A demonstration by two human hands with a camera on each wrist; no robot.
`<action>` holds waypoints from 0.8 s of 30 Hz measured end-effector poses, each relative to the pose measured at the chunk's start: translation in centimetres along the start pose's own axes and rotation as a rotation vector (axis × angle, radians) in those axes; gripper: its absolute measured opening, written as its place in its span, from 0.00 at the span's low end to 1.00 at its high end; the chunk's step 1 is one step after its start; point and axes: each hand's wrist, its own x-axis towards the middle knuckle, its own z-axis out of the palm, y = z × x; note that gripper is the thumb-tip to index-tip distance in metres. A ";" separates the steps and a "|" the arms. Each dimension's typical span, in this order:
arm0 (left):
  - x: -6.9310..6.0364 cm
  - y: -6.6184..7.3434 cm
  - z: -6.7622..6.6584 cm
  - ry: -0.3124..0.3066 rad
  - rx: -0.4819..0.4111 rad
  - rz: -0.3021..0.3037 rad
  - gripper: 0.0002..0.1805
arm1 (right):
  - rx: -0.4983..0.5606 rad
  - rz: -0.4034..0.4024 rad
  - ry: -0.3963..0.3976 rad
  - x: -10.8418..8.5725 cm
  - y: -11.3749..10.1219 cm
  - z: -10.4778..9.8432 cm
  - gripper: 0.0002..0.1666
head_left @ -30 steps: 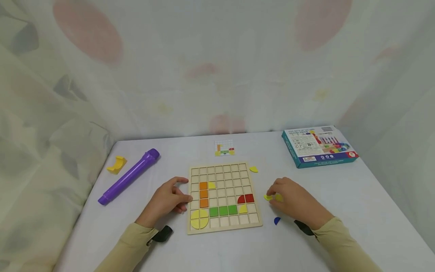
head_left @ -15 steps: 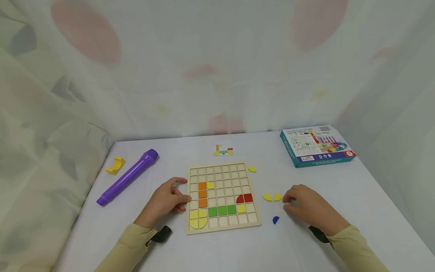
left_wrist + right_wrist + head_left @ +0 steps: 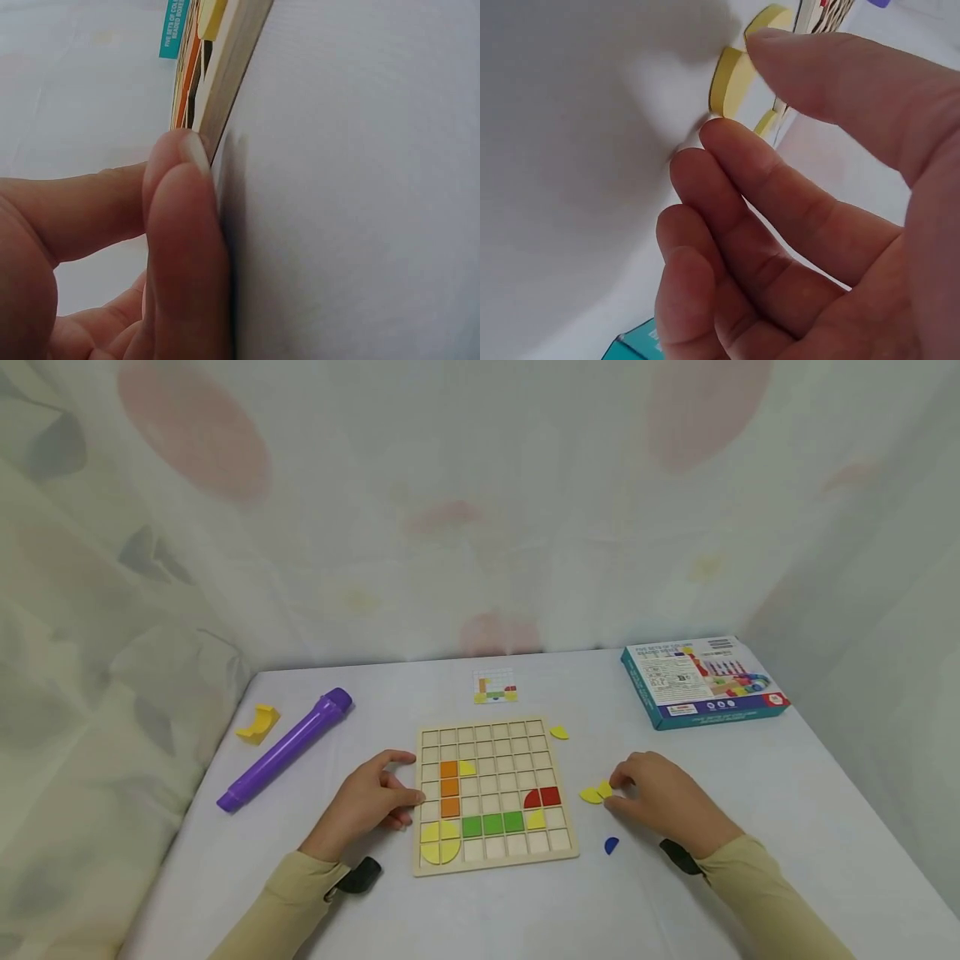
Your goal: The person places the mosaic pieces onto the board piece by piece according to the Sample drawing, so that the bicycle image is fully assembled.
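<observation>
A wooden grid board (image 3: pixel 495 867) lies on the table, set with orange, green and red squares, yellow quarter circles and a red quarter circle. My left hand (image 3: pixel 373 793) touches its left edge with thumb and index fingertip apart; the left wrist view shows fingertips against the board's side (image 3: pixel 225 90). Right of the board, my right hand (image 3: pixel 663 797) pinches a yellow quarter-circle piece (image 3: pixel 733 82) between thumb and index finger. Another yellow quarter-circle piece (image 3: pixel 590 796) lies against it on the left. A blue half-circle piece (image 3: pixel 611 845) lies nearer the front.
One more yellow quarter-circle piece (image 3: pixel 559 732) lies by the board's upper right corner. Behind the board is a small pattern card (image 3: pixel 495 686). A printed box (image 3: pixel 701 685) stands at the back right. At left lie a purple tube (image 3: pixel 285 750) and a yellow curved block (image 3: pixel 258 724).
My right hand drew away to the right, then came back to the yellow pieces. The right-hand piece has turned and shifted left against its neighbour. The left hand stays at the board's edge.
</observation>
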 end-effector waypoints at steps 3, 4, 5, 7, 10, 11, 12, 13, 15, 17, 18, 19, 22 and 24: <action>0.0 0.0 0.0 -0.005 -0.003 0.003 0.39 | -0.016 -0.008 0.000 0.4 -0.3 0.0 0.14; 0.0 0.0 0.0 -0.004 -0.004 0.001 0.39 | -0.020 -0.012 0.002 0.5 -0.3 0.0 0.14; 0.0 0.0 0.0 -0.004 -0.002 0.000 0.39 | -0.023 -0.019 0.007 0.6 -0.4 0.0 0.14; 0.1 -0.1 0.0 -0.003 0.001 -0.002 0.39 | -0.029 -0.026 0.013 0.9 -0.6 0.1 0.14; 0.1 -0.1 0.0 -0.002 0.001 -0.004 0.39 | -0.031 -0.035 0.018 1.1 -0.8 0.2 0.15; 0.1 -0.1 0.0 -0.003 0.005 -0.001 0.39 | -0.031 -0.037 0.019 1.2 -0.9 0.2 0.15; 0.1 -0.1 0.0 -0.001 0.005 -0.004 0.39 | -0.030 -0.037 0.020 1.3 -1.0 0.3 0.14; 0.1 -0.1 0.0 -0.002 0.007 -0.002 0.39 | -0.033 -0.037 0.021 1.3 -1.1 0.3 0.14; 0.0 -0.1 0.0 0.000 0.007 -0.001 0.39 | -0.036 -0.041 0.025 1.4 -1.3 0.3 0.13; 0.0 0.0 0.0 0.003 0.006 -0.001 0.38 | -0.037 -0.045 0.028 1.5 -1.4 0.3 0.13; -0.1 0.0 0.0 0.006 0.006 -0.002 0.38 | -0.038 -0.046 0.029 1.5 -1.5 0.3 0.13; -0.1 0.0 0.0 0.006 0.008 0.001 0.38 | -0.038 -0.048 0.030 1.5 -1.5 0.4 0.13; -0.2 0.1 0.0 0.009 0.010 0.001 0.38 | -0.037 -0.054 0.034 1.6 -1.6 0.5 0.13; -0.2 0.1 0.0 0.009 0.011 0.000 0.38 | -0.039 -0.056 0.037 1.6 -1.6 0.5 0.13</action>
